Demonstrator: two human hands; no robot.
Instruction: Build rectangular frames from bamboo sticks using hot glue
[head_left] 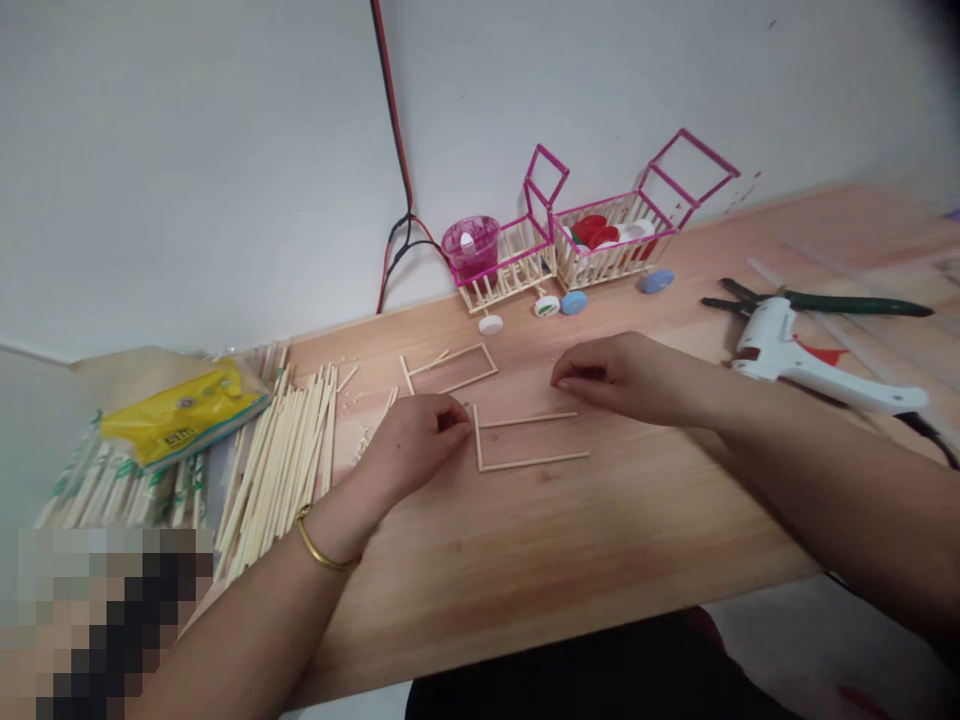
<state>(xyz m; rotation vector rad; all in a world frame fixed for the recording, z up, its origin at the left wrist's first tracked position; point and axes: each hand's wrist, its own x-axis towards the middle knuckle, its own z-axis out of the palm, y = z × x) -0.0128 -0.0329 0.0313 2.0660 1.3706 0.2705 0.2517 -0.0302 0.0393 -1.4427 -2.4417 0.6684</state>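
Observation:
On the table lies a three-sided frame of thin wooden sticks (534, 461), its right side without a stick. Beside its upper left corner is my left hand (420, 440), thumb and fingers pinched together. What they hold, if anything, is hidden, and I cannot tell whether the fingertips touch the frame. My right hand (611, 378) is above and to the right of the frame, fingers curled in towards the thumb, with nothing showing between them. A second stick frame (457, 375) lies behind my left hand, partly covered by it.
Two small stick carts with purple trim, a cup cart (517, 270) and a cap-filled cart (619, 235), stand by the wall. At right are a white glue gun (780, 350) and dark-handled pliers (855, 303). Loose sticks (296, 455) and a yellow packet (180, 410) lie left.

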